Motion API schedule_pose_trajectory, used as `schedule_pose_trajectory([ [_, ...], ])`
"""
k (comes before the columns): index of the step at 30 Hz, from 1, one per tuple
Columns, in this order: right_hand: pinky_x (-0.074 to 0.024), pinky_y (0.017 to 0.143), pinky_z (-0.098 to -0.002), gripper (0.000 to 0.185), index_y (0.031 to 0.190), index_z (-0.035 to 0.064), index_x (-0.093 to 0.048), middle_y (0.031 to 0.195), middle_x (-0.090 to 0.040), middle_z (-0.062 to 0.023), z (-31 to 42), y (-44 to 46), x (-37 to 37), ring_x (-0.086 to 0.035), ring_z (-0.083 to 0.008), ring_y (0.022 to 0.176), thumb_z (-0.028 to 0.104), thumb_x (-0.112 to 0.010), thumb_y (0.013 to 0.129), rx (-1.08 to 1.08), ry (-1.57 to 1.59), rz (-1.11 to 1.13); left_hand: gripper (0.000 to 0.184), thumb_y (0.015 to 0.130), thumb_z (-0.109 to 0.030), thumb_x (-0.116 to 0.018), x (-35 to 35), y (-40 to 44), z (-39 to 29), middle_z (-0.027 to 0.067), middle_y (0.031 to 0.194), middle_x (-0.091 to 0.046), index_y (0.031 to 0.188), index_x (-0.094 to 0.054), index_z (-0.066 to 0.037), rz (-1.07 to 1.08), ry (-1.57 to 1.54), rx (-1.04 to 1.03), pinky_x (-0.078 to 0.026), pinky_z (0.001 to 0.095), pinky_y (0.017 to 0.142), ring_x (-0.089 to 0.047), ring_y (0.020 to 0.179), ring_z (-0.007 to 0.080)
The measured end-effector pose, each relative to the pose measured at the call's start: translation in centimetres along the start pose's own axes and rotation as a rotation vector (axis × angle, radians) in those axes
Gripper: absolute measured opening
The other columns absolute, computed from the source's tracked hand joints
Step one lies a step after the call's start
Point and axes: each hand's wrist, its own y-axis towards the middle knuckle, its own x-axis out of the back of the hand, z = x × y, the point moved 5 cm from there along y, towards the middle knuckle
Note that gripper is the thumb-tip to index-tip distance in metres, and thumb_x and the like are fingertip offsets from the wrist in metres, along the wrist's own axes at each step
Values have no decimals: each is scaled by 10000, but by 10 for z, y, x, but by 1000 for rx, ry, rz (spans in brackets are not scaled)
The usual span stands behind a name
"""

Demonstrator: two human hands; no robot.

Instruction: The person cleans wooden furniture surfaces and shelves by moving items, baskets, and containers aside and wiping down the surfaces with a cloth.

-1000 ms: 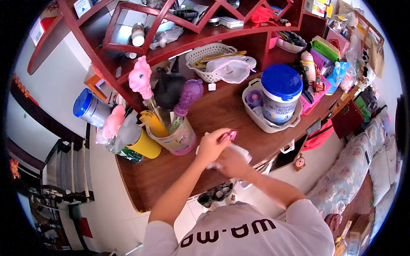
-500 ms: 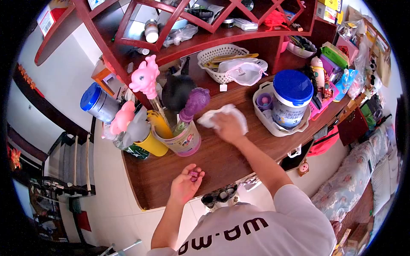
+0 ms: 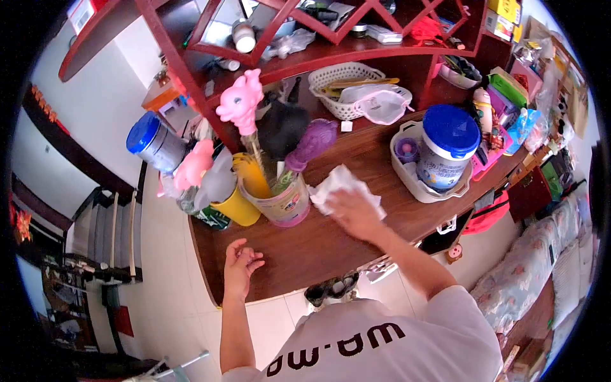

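Note:
My right hand lies flat with its fingers stretched over a white cloth, pressing it on the brown desk top. My left hand hovers over the desk's front left part, palm up and fingers curled. Something small seems to be between those fingers, too hidden to make out. Just left of the cloth stands a clear cup with a pink base, holding a purple-handled brush and a pink pony-topped stick.
A yellow cup stands behind my left hand. To the right, a white basket holds a blue-lidded tub. Another white basket with a pink-edged mask sits under the red shelf. The desk's front edge curves near my body.
My hands have parted since the earliest frame; the left moved down and left. My right hand has shifted the cloth across the desk and now lies flatter on it. The view has shifted slightly.

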Motion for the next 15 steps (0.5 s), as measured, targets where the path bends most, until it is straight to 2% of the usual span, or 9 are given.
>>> schedule_pose_trajectory([
  [4,-291,1026,-504,369,1213,64,-521,1285,-494,-150,-86,-17,30,-407,-342,1230,258,-462,904,-438,-174,-154,251,908,-77,-512,26,4,2,30,841,-530,1154,-462,-92,17,-68,-27,-454,245,586,-543,749,128],
  [6,-299,1022,-497,374,1212,48,-514,1291,-485,-160,-71,-8,20,-403,-353,1230,255,-453,906,-475,-308,-168,240,901,-71,-521,27,4,2,25,856,-548,1137,-482,-97,-4,-175,9,-455,245,634,-550,797,128],
  [7,-306,1019,-491,380,1212,33,-508,1297,-476,-169,-60,-4,14,-398,-365,1231,251,-444,908,-527,-453,-196,277,895,-62,-521,27,0,0,40,935,-561,1169,-485,-83,-54,-196,32,-476,293,755,-549,897,147],
  [8,-311,1017,-478,384,1227,19,-489,1317,-451,-190,-36,-3,-3,-387,-380,1237,233,-433,913,-405,-471,-169,277,895,-62,-521,28,1,0,40,935,-561,1169,-485,-83,-77,-202,28,-476,293,755,-549,897,147],
  [9,-282,1047,-470,407,1271,32,-461,1334,-425,-209,6,12,2,-363,-367,1265,236,-426,920,-422,-276,153,305,894,-63,-521,27,3,0,49,979,-555,1195,-475,-74,-48,-225,-4,-467,317,819,-541,942,159],
  [10,-246,1075,-459,432,1304,50,-442,1356,-405,-192,39,12,-9,-339,-339,1292,253,-430,923,-297,-221,319,333,893,-64,-522,29,7,-1,58,1023,-549,1221,-466,-65,-17,-246,-35,-459,341,883,-533,987,171],
  [11,-238,1086,-448,437,1301,64,-453,1358,-414,-160,60,-11,-25,-336,-312,1301,257,-456,909,-114,-127,61,354,904,-67,-510,33,10,0,70,1079,-528,1254,-458,-49,10,-262,-39,-424,368,965,-517,1030,189],
  [13,-246,1082,-447,414,1297,95,-470,1351,-443,-133,87,-20,-2,-378,-293,1283,207,-478,898,-5,37,166,344,911,-68,-500,37,13,-7,71,1073,-530,1252,-464,-42,4,-266,-37,-422,365,970,-517,1029,191],
  [15,-256,1077,-442,389,1280,111,-497,1331,-469,-132,56,-35,9,-398,-290,1272,159,-480,894,55,184,154,325,933,-75,-476,41,17,-14,72,1052,-532,1253,-475,-18,21,-269,-41,-432,345,959,-528,1007,185],
])
